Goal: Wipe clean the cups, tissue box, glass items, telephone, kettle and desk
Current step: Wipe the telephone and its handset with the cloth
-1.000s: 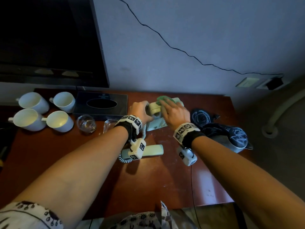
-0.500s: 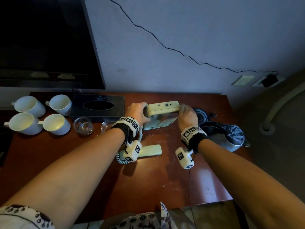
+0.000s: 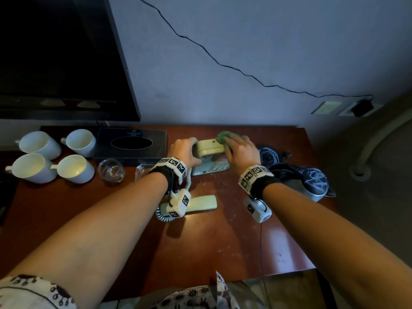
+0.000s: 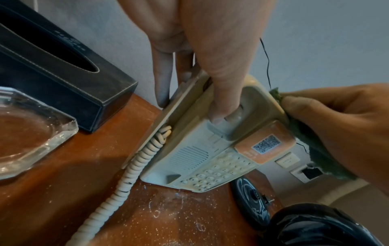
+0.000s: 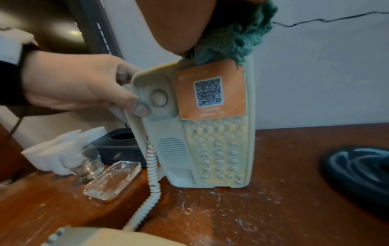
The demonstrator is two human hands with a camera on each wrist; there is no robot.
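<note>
The cream telephone base stands tilted up on its lower edge at the back of the brown desk. My left hand grips its upper left side, thumb on the cradle. My right hand holds a green cloth bunched against the base's top right corner. The handset lies on the desk nearer me, joined by a coiled cord. White specks of dust cover the desk in front of the base.
Several white cups stand at the left, a black tissue box behind a glass tumbler and a glass ashtray. A kettle draped in dark cloth and its round base sit at the right. A dark screen hangs at the back left.
My right hand has moved with the cloth from the base's right side back up to its top right corner. My left hand keeps its grip.
</note>
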